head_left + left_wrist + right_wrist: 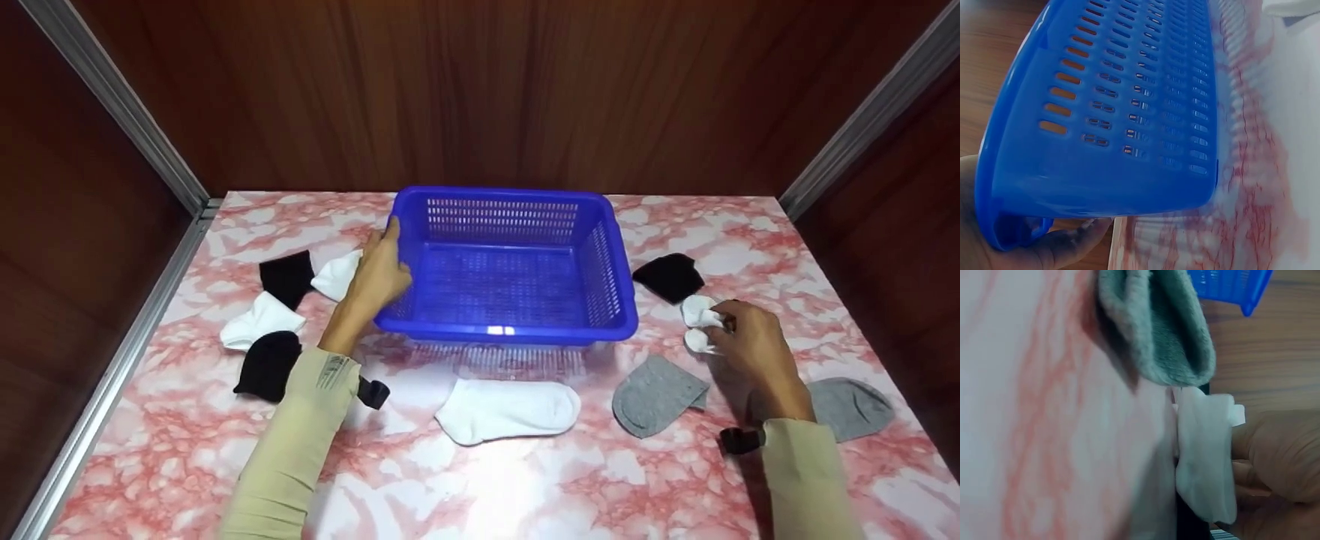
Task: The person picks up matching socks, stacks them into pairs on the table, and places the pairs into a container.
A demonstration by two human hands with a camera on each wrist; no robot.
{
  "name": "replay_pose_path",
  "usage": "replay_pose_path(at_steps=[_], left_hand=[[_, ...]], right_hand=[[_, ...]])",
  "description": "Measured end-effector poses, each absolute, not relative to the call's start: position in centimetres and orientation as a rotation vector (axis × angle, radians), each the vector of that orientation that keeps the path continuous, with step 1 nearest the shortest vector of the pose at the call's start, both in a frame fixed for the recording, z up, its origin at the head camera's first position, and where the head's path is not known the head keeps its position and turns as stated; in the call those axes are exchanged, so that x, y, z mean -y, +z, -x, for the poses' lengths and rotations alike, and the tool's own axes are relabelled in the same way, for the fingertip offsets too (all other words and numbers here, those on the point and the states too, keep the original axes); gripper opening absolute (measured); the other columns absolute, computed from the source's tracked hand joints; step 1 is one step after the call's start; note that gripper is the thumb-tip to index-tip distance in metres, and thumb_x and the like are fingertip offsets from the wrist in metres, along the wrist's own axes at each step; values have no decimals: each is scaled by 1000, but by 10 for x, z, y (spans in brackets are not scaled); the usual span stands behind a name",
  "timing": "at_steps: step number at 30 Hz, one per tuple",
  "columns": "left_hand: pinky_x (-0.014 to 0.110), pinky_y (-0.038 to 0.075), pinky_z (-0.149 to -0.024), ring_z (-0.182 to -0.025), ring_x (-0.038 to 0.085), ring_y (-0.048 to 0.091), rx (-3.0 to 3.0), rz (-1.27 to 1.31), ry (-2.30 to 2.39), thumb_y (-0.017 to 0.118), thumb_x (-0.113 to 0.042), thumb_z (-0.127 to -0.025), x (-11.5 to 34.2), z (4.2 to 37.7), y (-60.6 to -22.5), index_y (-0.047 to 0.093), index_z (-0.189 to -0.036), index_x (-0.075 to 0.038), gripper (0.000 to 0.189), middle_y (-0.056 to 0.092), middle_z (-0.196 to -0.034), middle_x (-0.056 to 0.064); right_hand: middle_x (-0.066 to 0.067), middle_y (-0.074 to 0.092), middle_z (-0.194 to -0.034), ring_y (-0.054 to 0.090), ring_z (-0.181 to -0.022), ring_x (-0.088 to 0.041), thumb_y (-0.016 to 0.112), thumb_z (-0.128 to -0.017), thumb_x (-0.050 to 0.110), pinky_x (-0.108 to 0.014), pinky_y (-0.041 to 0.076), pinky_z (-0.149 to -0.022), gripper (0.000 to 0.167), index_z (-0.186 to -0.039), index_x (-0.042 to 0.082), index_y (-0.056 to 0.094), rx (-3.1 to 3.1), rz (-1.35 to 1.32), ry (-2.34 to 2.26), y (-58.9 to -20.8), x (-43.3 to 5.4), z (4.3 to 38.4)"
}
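The left hand is curled over the left rim of the basket, which extends to the right of that hand and stands on the bench. The right hand is nearly closed, with thumb and fingers pinching the held white sock at its right end; the sock is low over the bench, but whether it touches the surface cannot be told. Just beyond and left of the right hand lies the right black sock. Left of the right hand, nearer the person, is the flat grey sock; to its right, also nearer the person, is the outer grey sock, partly hidden by the wrist. Between the hands and nearer the person than both is the long white sock. Just left of the left hand is the small white sock; farther left is the far black sock. Left of that hand and nearer the person are the folded white sock and the near black sock, the latter beside the left sleeve.
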State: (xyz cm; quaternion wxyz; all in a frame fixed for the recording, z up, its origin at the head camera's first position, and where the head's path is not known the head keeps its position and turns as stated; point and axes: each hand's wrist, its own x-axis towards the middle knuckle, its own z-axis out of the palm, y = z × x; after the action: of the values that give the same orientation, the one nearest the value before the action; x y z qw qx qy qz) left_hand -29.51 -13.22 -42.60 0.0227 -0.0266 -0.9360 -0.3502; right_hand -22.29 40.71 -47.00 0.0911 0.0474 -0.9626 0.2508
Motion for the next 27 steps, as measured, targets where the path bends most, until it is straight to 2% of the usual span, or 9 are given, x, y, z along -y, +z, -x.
replay_pose_path(at_steps=[6, 13, 21, 27], left_hand=[[56, 48, -114, -137, 47, 52, 2906, 86, -1074, 54, 3, -90, 133, 295, -426, 16, -166, -1, 85, 38, -159, 36], [56, 49, -112, -138, 48, 51, 2902, 83, -1074, 54, 3, -89, 134, 296, -427, 17, -166, -1, 86, 37, -159, 36], [56, 47, -113, -141, 48, 48, 2905, 96, -1057, 52, 3, -88, 134, 296, -428, 17, -166, 0, 85, 37, -159, 37], [56, 47, -112, -137, 47, 50, 2903, 85, -1074, 52, 3, -89, 132, 295, -427, 17, -166, -1, 85, 38, -158, 36]], right_hand=[[-27, 75, -102, 69, -92, -38, 72, -93, 4, -34, 47, -75, 24, -115, -4, 74, 2834, -109, 730, -459, -407, 221], [-24, 74, -98, 62, -82, -27, 74, -90, 4, -19, 40, -68, 26, -114, -5, 74, 2802, -98, 717, -445, -402, 217], [-24, 75, -95, 64, -84, -31, 71, -87, 0, -14, 36, -70, 25, -111, -5, 75, 2730, -135, 676, -431, -386, 205], [-18, 71, -86, 59, -78, -25, 72, -84, -3, -12, 34, -71, 21, -105, -3, 76, 2643, -173, 637, -421, -369, 193]])
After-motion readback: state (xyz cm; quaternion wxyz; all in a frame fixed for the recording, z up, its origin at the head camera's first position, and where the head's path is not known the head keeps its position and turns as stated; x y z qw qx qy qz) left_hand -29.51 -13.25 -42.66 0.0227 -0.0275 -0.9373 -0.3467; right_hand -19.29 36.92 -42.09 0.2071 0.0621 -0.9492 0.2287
